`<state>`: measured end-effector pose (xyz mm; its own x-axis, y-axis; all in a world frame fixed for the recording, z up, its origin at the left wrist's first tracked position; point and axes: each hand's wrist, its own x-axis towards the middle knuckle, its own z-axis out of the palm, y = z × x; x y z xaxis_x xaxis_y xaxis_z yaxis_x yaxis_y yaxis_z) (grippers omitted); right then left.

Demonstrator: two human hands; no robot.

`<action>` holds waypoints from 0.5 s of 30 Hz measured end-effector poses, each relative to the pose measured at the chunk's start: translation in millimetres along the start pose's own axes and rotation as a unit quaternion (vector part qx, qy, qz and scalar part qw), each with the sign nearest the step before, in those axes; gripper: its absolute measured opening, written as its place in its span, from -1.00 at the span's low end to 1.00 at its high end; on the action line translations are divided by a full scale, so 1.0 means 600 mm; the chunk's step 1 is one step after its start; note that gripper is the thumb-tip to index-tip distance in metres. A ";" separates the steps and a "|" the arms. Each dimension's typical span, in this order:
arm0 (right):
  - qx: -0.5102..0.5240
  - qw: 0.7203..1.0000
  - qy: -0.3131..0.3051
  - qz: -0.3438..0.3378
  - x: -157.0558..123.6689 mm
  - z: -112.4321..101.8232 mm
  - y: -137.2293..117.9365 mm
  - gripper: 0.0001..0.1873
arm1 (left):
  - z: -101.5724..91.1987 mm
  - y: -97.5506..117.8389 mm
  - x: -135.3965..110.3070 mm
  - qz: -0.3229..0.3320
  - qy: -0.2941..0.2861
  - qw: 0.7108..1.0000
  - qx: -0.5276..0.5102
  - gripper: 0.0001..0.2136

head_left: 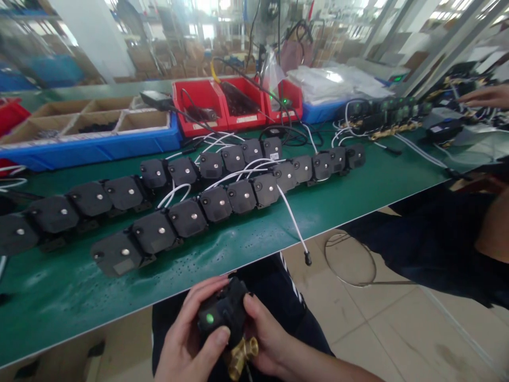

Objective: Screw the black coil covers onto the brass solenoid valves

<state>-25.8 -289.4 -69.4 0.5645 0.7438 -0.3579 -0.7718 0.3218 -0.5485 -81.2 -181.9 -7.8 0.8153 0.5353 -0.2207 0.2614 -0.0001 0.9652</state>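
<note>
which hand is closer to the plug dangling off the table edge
Right. The right hand sits below and left of the plug; the left hand is farther left, across the black device both hold.

No legible txt; red bin labels (246,121) too blurred.

Black valve unit (223,313) with brass fitting (242,358), between left hand (186,339) and right hand (266,339).
</note>
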 end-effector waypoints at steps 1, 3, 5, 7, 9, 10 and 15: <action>0.032 0.999 -0.016 0.024 0.003 -0.002 0.002 -0.22 | 0.005 0.003 -0.001 -0.024 0.006 0.999 -0.023 -0.65; 0.088 0.993 -0.044 0.063 0.008 -0.007 0.007 -0.18 | 0.012 0.004 -0.002 -0.057 0.012 0.997 -0.041 -0.63; 0.108 0.989 -0.061 0.077 0.011 -0.012 0.012 -0.16 | 0.011 -0.003 0.000 -0.060 0.003 0.997 -0.037 -0.63; 0.118 0.988 -0.062 0.073 0.012 -0.014 0.015 -0.17 | 0.006 -0.013 0.003 -0.038 -0.016 0.999 -0.020 -0.63; 0.116 0.989 -0.060 0.066 0.013 -0.014 0.014 -0.18 | -0.001 -0.021 0.006 -0.007 -0.028 1.000 0.001 -0.67; 0.110 0.990 -0.061 0.064 0.013 -0.013 0.013 -0.19 | -0.004 -0.024 0.007 0.009 -0.028 1.000 0.011 -0.68; 0.081 0.992 -0.038 0.085 0.016 -0.007 -0.003 -0.23 | -0.013 -0.025 0.005 0.148 -0.033 0.982 0.108 -0.69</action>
<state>-17.6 -285.5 -75.1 0.4035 0.8356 -0.3729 -0.8940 0.2733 -0.3550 -86.6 -173.7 -22.0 0.9020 0.4288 0.0497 0.1057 -0.3310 0.9377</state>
